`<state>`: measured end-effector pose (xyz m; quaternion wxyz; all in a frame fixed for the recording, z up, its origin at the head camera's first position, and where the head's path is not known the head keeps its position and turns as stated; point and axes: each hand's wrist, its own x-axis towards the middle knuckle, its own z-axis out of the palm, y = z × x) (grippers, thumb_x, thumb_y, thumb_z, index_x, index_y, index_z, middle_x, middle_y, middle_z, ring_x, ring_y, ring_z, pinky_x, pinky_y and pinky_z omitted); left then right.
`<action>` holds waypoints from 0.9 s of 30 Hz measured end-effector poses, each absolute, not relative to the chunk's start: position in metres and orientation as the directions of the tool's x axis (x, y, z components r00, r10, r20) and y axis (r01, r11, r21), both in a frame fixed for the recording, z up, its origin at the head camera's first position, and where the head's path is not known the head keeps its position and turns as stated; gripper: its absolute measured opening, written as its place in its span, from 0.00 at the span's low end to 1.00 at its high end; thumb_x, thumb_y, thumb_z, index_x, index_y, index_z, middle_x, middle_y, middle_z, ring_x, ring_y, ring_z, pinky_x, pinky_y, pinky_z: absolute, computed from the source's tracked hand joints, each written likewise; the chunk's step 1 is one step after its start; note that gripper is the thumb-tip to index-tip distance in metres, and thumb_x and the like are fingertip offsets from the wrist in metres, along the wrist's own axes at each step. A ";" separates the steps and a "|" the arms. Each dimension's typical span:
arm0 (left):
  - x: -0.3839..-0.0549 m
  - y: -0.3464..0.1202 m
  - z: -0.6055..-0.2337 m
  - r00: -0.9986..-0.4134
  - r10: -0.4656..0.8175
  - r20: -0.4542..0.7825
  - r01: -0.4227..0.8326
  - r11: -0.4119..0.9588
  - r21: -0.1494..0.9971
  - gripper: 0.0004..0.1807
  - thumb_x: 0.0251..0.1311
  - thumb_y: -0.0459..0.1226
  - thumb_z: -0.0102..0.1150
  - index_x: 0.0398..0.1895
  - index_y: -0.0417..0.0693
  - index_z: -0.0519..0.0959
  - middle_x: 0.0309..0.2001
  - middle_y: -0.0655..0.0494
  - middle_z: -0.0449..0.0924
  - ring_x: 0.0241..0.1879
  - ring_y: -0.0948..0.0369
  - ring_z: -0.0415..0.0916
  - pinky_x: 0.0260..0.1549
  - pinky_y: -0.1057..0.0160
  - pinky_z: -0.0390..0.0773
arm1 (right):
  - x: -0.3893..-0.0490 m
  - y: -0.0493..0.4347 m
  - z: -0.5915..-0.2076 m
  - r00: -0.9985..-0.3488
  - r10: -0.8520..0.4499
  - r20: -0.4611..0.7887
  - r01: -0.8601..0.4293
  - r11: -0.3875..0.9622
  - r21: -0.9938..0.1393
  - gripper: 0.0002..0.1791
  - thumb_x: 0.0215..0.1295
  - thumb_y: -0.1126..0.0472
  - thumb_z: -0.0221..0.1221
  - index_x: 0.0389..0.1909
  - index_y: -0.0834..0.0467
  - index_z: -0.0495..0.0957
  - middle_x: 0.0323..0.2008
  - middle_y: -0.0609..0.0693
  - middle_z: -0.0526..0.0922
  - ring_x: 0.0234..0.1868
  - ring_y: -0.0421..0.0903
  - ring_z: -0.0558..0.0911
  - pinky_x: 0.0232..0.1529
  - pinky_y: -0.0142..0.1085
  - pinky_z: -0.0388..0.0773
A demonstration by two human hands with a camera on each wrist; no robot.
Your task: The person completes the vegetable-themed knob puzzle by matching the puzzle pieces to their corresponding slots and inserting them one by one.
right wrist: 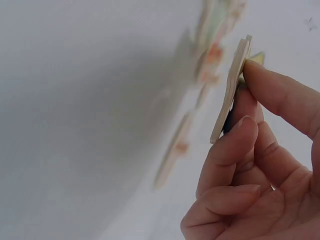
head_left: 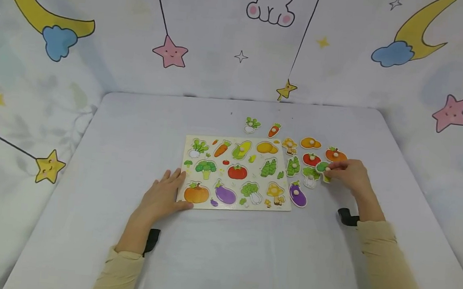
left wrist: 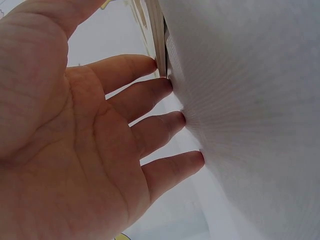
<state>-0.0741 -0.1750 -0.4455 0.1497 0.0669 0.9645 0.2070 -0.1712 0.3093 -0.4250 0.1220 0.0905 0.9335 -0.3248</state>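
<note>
A wooden vegetable puzzle board (head_left: pixel 220 183) lies flat on the table. My left hand (head_left: pixel 163 193) is at its left edge, fingers spread and fairly straight, thumb at the near left corner. In the left wrist view two fingertips (left wrist: pixel 165 85) come right up to the board's side. My right hand (head_left: pixel 350 177) pinches a green vegetable puzzle piece (head_left: pixel 322 166) between thumb and fingers, right of the board. The right wrist view shows this piece (right wrist: pixel 231 90) edge-on, raised off the table; its printed face is hidden there.
Loose knobbed pieces lie around the board's right side: an eggplant (head_left: pixel 298 196), a tomato (head_left: pixel 311 159), a pumpkin (head_left: pixel 336 154), a leafy cabbage (head_left: pixel 310 178) and several others. Behind the board are a carrot (head_left: pixel 274 130) and a white radish (head_left: pixel 252 125). A patterned cloth backdrop (head_left: pixel 216 79) rises behind the table.
</note>
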 end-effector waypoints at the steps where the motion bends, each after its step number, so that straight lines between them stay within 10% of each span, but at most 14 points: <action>1: -0.074 -0.175 -0.445 -0.947 0.191 -0.260 0.068 0.906 0.418 0.53 0.52 0.54 0.70 0.75 0.39 0.56 0.77 0.41 0.50 0.75 0.37 0.44 0.68 0.31 0.50 | -0.171 0.300 -0.423 -0.959 0.076 -0.271 0.229 0.774 -0.591 0.20 0.62 0.55 0.65 0.47 0.67 0.79 0.39 0.59 0.78 0.42 0.54 0.72 0.35 0.37 0.69; 17: -0.075 -0.172 -0.449 -0.944 0.187 -0.273 0.056 0.903 0.425 0.53 0.52 0.54 0.70 0.75 0.40 0.56 0.77 0.41 0.50 0.75 0.37 0.43 0.68 0.31 0.50 | -0.179 0.075 -0.411 -0.929 -0.302 -0.216 -0.079 0.728 -0.681 0.06 0.58 0.58 0.67 0.35 0.56 0.85 0.29 0.48 0.83 0.29 0.44 0.77 0.26 0.31 0.72; 27: -0.075 -0.173 -0.447 -0.946 0.186 -0.267 0.062 0.908 0.413 0.53 0.52 0.55 0.70 0.75 0.41 0.56 0.77 0.42 0.50 0.75 0.38 0.44 0.68 0.30 0.51 | -0.185 0.010 -0.426 -0.910 -0.304 -0.280 -0.098 0.817 -0.568 0.03 0.55 0.58 0.68 0.26 0.52 0.83 0.27 0.45 0.83 0.27 0.42 0.76 0.20 0.30 0.69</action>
